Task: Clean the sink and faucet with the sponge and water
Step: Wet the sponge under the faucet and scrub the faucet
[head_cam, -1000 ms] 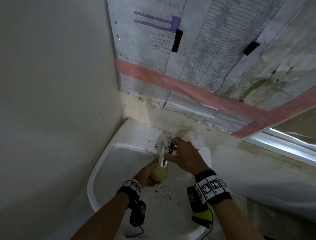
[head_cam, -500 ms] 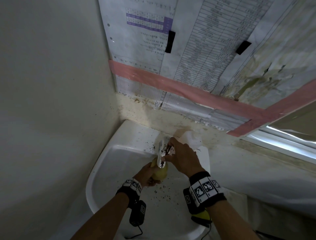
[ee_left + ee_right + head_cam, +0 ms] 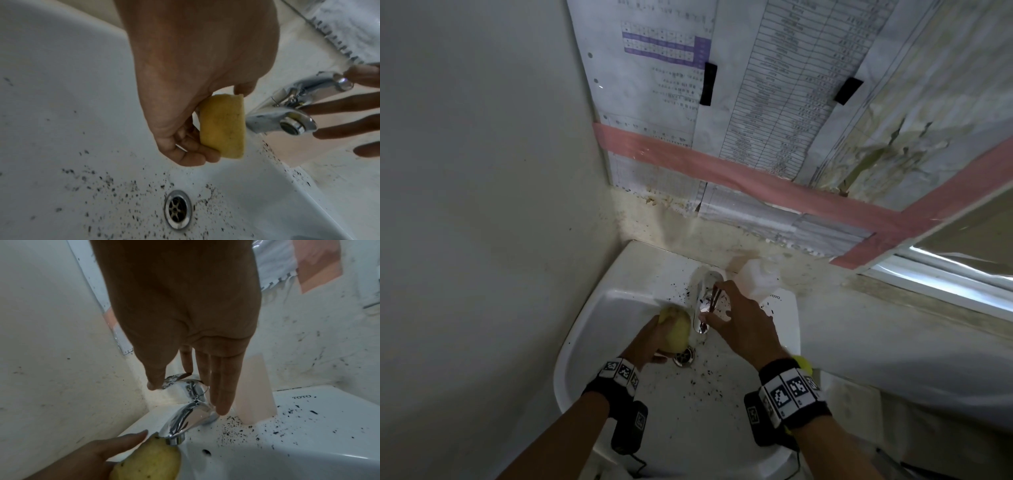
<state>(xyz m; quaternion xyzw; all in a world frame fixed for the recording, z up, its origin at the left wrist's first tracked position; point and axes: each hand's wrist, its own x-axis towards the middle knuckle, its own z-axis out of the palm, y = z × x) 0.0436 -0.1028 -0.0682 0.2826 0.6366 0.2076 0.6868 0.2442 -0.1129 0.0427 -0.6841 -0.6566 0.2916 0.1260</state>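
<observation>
Sponge (image 3: 223, 128) squeezed in left hand (image 3: 191, 68) beside faucet (image 3: 287, 113) spout; right hand (image 3: 185, 305) spread above lever.

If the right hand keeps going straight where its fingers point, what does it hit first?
Most likely the faucet: the right hand points its straight fingers down along the chrome body. Contact is unclear.

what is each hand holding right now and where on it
Left hand grips the yellow sponge, folded, by its back edge. Right hand holds nothing, fingers straight at the faucet.
</observation>
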